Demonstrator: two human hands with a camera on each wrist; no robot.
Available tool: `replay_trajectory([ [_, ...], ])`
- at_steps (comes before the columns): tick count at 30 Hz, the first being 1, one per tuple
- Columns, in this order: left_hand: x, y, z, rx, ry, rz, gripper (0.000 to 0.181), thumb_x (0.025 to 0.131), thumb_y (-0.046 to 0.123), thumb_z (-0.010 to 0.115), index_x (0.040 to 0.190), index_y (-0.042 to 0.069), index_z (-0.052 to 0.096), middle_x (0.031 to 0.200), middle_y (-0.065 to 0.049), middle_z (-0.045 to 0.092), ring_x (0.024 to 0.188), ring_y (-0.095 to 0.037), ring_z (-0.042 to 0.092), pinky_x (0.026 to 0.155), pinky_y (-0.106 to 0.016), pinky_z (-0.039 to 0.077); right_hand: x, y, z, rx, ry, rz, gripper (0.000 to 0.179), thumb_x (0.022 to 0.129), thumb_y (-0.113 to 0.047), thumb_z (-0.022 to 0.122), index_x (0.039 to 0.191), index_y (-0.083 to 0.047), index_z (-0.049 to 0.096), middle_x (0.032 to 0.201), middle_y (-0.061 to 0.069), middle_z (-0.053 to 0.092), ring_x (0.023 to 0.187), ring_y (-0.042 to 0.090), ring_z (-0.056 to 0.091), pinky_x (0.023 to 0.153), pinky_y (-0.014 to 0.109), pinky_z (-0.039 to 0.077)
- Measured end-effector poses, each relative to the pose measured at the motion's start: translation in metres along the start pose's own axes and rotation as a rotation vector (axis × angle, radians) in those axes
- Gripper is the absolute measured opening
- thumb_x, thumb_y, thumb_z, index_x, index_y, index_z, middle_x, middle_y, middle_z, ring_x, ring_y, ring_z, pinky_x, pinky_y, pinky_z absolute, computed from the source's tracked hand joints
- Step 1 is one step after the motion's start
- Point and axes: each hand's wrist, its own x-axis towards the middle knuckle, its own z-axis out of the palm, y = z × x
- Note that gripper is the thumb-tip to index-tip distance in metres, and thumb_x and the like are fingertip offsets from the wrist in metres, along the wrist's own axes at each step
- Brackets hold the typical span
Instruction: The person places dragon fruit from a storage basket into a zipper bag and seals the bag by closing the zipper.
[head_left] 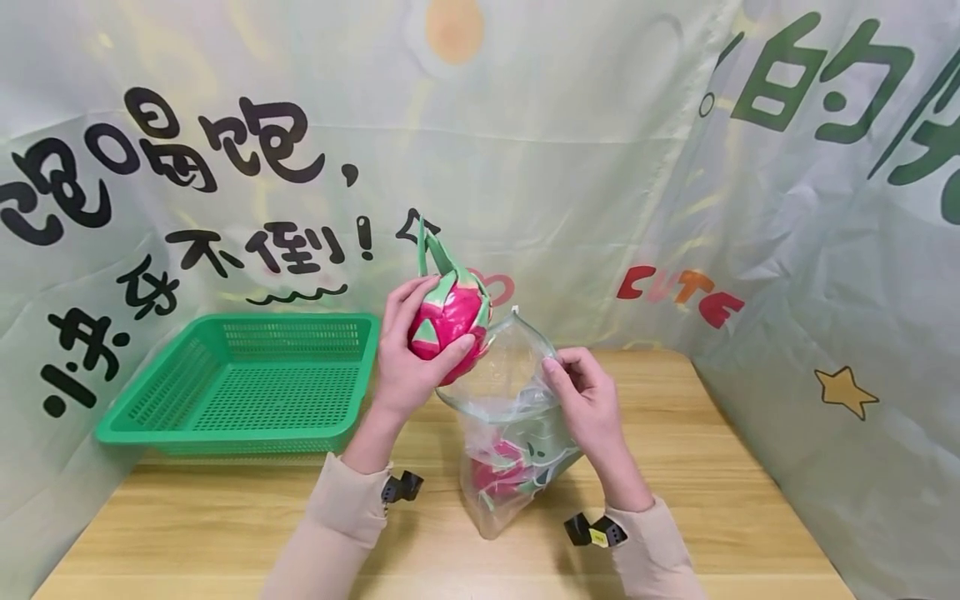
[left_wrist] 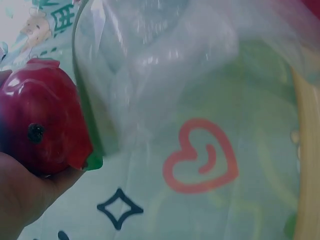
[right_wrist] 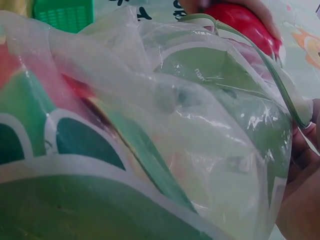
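Observation:
My left hand (head_left: 408, 354) grips a pink dragon fruit (head_left: 453, 315) with green leaf tips pointing up, at the left of a bag's mouth. The fruit's underside with a dark spot shows in the left wrist view, where the dragon fruit (left_wrist: 42, 117) sits against the palm. My right hand (head_left: 588, 400) pinches the rim of a clear zip bag (head_left: 487, 508) with green print, and its mouth gapes. Inside the bag lies another dragon fruit (head_left: 498, 468), seen through the plastic. In the right wrist view the bag (right_wrist: 215, 135) fills most of the frame.
A green plastic basket (head_left: 232, 442) with slotted walls stands on the wooden table (head_left: 720, 500) at the left. Behind and to the right hangs a pale printed cloth (head_left: 585, 192) with lettering, which meets the table's edges.

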Motion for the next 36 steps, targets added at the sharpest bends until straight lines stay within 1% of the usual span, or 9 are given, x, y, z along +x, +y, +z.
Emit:
replay_trajectory([
  [4, 0.0, 0.0, 0.014, -0.04, 0.022, 0.032, 0.071, 0.08, 0.011, 0.085, 0.145, 0.01, 0.059, 0.148, -0.011, 0.047, 0.133, -0.025, 0.05, 0.098, -0.05, 0.056, -0.002, -0.001, 0.002, 0.008, -0.006, -0.006, 0.004, 0.097, 0.01, 0.065, 0.098, 0.011, 0.062, 0.084, -0.003, 0.062, 0.07, 0.007, 0.055, 0.06, 0.017, 0.045],
  [7, -0.001, 0.0, 0.022, -0.05, 0.037, 0.043, 0.071, 0.08, 0.012, 0.085, 0.146, 0.011, 0.058, 0.149, -0.01, 0.047, 0.134, -0.025, 0.049, 0.098, -0.049, 0.057, -0.003, -0.002, 0.004, 0.016, -0.013, -0.012, 0.012, 0.099, 0.004, 0.066, 0.097, 0.014, 0.06, 0.083, -0.002, 0.062, 0.07, 0.007, 0.055, 0.06, 0.018, 0.045],
  [12, -0.004, 0.002, 0.033, -0.035, 0.051, 0.041, 0.074, 0.079, 0.013, 0.087, 0.147, 0.013, 0.057, 0.15, -0.009, 0.046, 0.136, -0.024, 0.048, 0.099, -0.046, 0.057, -0.004, -0.005, 0.006, 0.022, -0.017, -0.024, 0.003, 0.097, 0.01, 0.064, 0.095, 0.01, 0.062, 0.082, -0.001, 0.061, 0.069, 0.008, 0.053, 0.058, 0.018, 0.045],
  [16, -0.005, 0.001, 0.041, -0.026, 0.064, 0.045, 0.076, 0.079, 0.011, 0.089, 0.147, 0.012, 0.057, 0.152, -0.01, 0.044, 0.138, -0.025, 0.045, 0.101, -0.047, 0.056, -0.004, -0.007, 0.008, 0.044, -0.023, -0.027, 0.003, 0.097, 0.011, 0.063, 0.096, 0.012, 0.061, 0.082, -0.002, 0.061, 0.07, 0.007, 0.055, 0.059, 0.018, 0.046],
  [19, -0.007, -0.001, 0.046, -0.014, 0.063, 0.038, 0.077, 0.079, 0.012, 0.09, 0.148, 0.013, 0.057, 0.152, -0.01, 0.043, 0.139, -0.024, 0.044, 0.102, -0.046, 0.055, -0.005, -0.009, 0.008, 0.071, -0.03, -0.027, 0.007, 0.099, 0.008, 0.062, 0.096, 0.015, 0.06, 0.082, -0.003, 0.061, 0.071, 0.007, 0.056, 0.061, 0.018, 0.047],
  [23, -0.012, -0.004, 0.05, 0.014, 0.037, 0.034, 0.078, 0.079, 0.014, 0.09, 0.148, 0.013, 0.056, 0.151, -0.009, 0.043, 0.139, -0.023, 0.044, 0.102, -0.044, 0.055, -0.005, -0.009, 0.007, 0.095, -0.038, -0.032, 0.007, 0.101, 0.008, 0.059, 0.096, 0.014, 0.059, 0.082, -0.004, 0.059, 0.072, 0.007, 0.055, 0.062, 0.018, 0.046],
  [27, -0.017, -0.008, 0.054, 0.022, -0.001, 0.055, 0.078, 0.079, 0.014, 0.091, 0.149, 0.013, 0.054, 0.151, -0.009, 0.042, 0.139, -0.023, 0.045, 0.102, -0.042, 0.056, -0.005, -0.008, 0.007, 0.118, -0.027, -0.048, 0.007, 0.101, 0.009, 0.057, 0.096, 0.014, 0.057, 0.082, -0.003, 0.058, 0.072, 0.008, 0.055, 0.063, 0.018, 0.046],
  [32, -0.021, -0.011, 0.058, -0.001, -0.04, 0.126, 0.08, 0.078, 0.008, 0.092, 0.148, 0.008, 0.054, 0.152, -0.015, 0.041, 0.137, -0.028, 0.046, 0.099, -0.045, 0.057, -0.004, -0.008, 0.007, 0.169, 0.018, -0.044, 0.009, 0.102, 0.009, 0.055, 0.097, 0.016, 0.053, 0.081, -0.004, 0.059, 0.072, 0.007, 0.056, 0.065, 0.017, 0.048],
  [36, -0.024, -0.014, 0.058, 0.039, -0.096, 0.2, 0.082, 0.075, 0.008, 0.094, 0.147, 0.006, 0.054, 0.151, -0.018, 0.04, 0.14, -0.031, 0.043, 0.101, -0.042, 0.056, -0.003, -0.01, 0.005, 0.229, 0.041, -0.003, 0.011, 0.103, 0.008, 0.053, 0.098, 0.018, 0.05, 0.081, -0.004, 0.062, 0.073, 0.007, 0.059, 0.066, 0.017, 0.052],
])
